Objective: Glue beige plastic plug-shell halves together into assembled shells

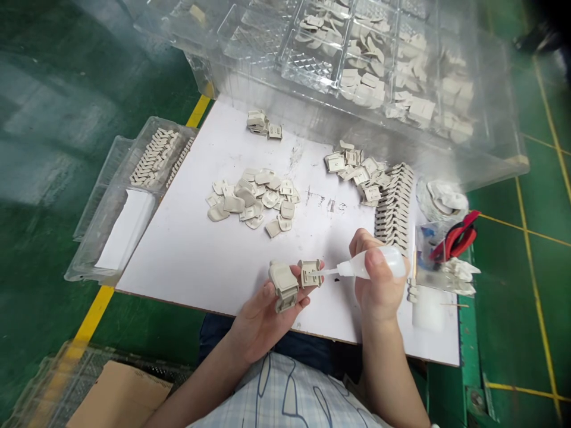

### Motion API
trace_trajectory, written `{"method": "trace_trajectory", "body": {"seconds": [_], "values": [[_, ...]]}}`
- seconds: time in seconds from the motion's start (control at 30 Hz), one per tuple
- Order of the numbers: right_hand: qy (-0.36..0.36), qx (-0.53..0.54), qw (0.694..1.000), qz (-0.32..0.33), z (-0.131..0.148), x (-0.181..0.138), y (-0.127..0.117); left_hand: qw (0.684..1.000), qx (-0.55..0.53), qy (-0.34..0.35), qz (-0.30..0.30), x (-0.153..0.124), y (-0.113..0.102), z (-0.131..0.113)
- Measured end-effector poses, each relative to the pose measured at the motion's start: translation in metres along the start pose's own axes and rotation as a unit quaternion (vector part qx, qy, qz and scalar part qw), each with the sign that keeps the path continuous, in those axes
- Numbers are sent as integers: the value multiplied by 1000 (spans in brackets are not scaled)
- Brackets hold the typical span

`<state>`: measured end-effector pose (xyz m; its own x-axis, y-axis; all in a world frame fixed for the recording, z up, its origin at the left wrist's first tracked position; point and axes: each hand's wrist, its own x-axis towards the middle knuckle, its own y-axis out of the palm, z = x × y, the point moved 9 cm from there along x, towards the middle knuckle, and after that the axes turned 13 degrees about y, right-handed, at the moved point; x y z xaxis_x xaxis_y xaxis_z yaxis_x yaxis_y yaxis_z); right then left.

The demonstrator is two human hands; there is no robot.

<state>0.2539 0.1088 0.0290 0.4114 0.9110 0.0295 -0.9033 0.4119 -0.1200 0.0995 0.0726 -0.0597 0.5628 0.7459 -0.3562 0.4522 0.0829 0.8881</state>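
My left hand (pixel 267 315) is closed round beige plastic parts near the front edge of the board. One is a bracket with a rounded cover (pixel 284 284), held by the thumb. The other, a small slotted bracket (pixel 310 273), rests at the fingertips. My right hand (pixel 378 279) grips a white squeeze bottle (pixel 390 261) with a thin nozzle. Its tip points left and meets or nearly meets the slotted bracket; I cannot tell if any liquid is coming out. Beyond my hands lies a loose pile of rounded beige covers (pixel 254 199).
Slotted brackets (pixel 357 169) are heaped beside a neat stacked row (pixel 395 205) at the right. Past it are red-handled pliers (pixel 455 241) and a tape roll (pixel 441 196). A clear compartment tray (pixel 312 65) overhangs the back; another tray (pixel 120 232) stands left of the white board (pixel 178 255).
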Motion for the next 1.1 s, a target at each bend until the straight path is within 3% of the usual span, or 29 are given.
{"method": "trace_trajectory", "body": {"seconds": [0.6, 0.8, 0.9, 1.1], "values": [[-11, 72, 997, -30, -1, 3, -10, 1000, -12, -1, 5, 0, 0, 0], [114, 163, 975, -102, -33, 12, -23, 1000, -16, -7, -11, 0, -2, 0], [145, 87, 979, -112, -45, 15, -27, 1000, -22, -4, -10, 0, 0, -1], [137, -126, 981, -46, -50, 17, -11, 999, -35, 1, -5, 0, 3, -1]]}}
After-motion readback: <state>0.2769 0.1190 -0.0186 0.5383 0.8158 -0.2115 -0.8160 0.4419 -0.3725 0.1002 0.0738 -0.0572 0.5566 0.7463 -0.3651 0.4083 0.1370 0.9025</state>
